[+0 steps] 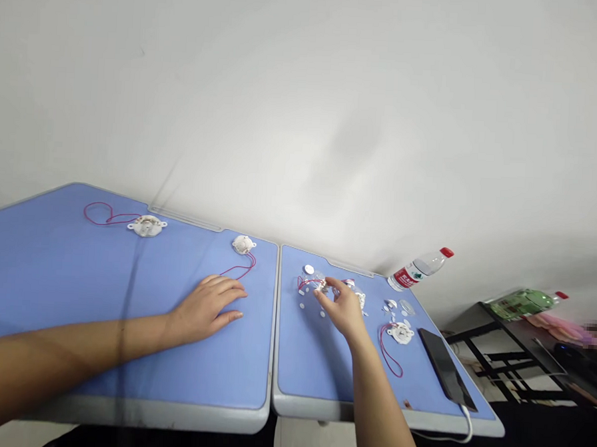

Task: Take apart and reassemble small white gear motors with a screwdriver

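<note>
Blue desks, right hand beside red wires

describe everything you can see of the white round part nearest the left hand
The white part is round, looks like plastic, and has a small tab on either side. It lies on the left blue table, near the far edge. Red wire loops out of it towards the left hand, which does not touch the round body; whether it touches the wire is unclear.

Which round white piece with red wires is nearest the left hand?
The white piece near the right edge of the left desk; others lie farther from the left hand.
</note>
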Demonstrator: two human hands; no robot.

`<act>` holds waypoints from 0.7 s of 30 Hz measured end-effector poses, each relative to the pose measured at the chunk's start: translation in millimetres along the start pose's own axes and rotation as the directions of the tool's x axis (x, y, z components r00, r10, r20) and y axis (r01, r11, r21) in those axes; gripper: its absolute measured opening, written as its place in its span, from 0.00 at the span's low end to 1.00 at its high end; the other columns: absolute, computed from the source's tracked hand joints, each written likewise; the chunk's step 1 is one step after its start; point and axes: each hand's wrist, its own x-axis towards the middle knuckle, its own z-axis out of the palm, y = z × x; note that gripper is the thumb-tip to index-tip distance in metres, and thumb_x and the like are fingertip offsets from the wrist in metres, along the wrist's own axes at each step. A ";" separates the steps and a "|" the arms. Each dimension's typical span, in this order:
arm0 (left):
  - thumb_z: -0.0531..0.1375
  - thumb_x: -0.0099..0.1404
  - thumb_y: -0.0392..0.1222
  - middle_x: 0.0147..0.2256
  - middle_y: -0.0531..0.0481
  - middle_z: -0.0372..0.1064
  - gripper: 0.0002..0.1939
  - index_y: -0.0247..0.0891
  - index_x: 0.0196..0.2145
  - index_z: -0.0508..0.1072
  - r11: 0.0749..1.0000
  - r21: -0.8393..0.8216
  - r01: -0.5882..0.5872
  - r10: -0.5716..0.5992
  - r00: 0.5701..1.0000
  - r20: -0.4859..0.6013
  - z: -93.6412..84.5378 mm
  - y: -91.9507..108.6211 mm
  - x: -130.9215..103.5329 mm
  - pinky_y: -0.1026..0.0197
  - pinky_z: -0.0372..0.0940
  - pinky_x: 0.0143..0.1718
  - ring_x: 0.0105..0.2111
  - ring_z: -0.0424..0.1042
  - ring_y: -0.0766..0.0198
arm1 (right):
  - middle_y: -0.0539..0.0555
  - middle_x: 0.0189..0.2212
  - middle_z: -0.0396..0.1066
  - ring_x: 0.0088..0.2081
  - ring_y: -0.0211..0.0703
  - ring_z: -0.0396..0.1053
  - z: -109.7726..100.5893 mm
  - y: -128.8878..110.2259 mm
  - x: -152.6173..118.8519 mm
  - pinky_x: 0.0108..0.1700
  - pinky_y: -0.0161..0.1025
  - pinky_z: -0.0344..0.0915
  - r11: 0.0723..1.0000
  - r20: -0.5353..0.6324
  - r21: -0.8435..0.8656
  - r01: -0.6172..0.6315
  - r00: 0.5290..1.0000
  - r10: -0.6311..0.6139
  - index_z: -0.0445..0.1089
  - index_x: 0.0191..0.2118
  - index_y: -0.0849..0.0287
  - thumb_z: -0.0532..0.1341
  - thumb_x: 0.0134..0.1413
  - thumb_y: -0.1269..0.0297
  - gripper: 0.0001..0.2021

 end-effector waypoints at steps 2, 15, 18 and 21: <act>0.55 0.68 0.45 0.49 0.44 0.72 0.14 0.39 0.48 0.70 1.000 -0.030 -0.007 0.007 1.000 -0.013 0.9 1.6 0.0 0.49 0.59 0.53 0.50 0.69 0.53 | 0.62 0.48 0.74 0.49 0.57 0.71 -6.9 -7.9 -2.0 0.50 0.51 0.67 0.999 -0.030 0.016 0.030 0.999 -0.030 0.72 0.49 0.61 0.62 0.48 0.50 0.25; 0.60 0.62 0.53 0.55 0.40 0.64 0.34 0.40 0.62 0.55 0.764 -0.628 0.149 -0.038 0.982 0.187 -18.8 49.6 28.3 0.45 0.56 0.59 0.57 0.62 0.52 | 0.61 0.53 0.70 0.43 0.52 0.75 3.5 -82.5 -68.7 0.38 0.44 0.73 0.848 0.170 -0.079 0.524 0.845 -0.507 0.65 0.56 0.56 0.63 0.50 0.67 0.25; 0.58 0.64 0.49 0.55 0.39 0.62 0.33 0.41 0.63 0.51 0.478 -0.804 0.353 -0.023 0.920 0.390 -13.9 47.2 25.8 0.50 0.60 0.55 0.55 0.64 0.56 | 0.62 0.54 0.69 0.44 0.53 0.75 5.9 -94.7 -76.3 0.37 0.43 0.73 0.833 0.260 -0.061 0.550 0.814 -0.519 0.64 0.57 0.57 0.63 0.49 0.68 0.27; 0.61 0.63 0.47 0.51 0.43 0.65 0.33 0.43 0.62 0.53 0.277 -0.842 0.463 -0.025 0.880 0.475 -6.8 48.0 17.0 0.54 0.62 0.49 0.50 0.67 0.59 | 0.63 0.55 0.68 0.45 0.54 0.75 12.4 -102.3 -80.7 0.39 0.44 0.73 0.821 0.309 -0.034 0.570 0.787 -0.534 0.62 0.59 0.57 0.64 0.48 0.68 0.29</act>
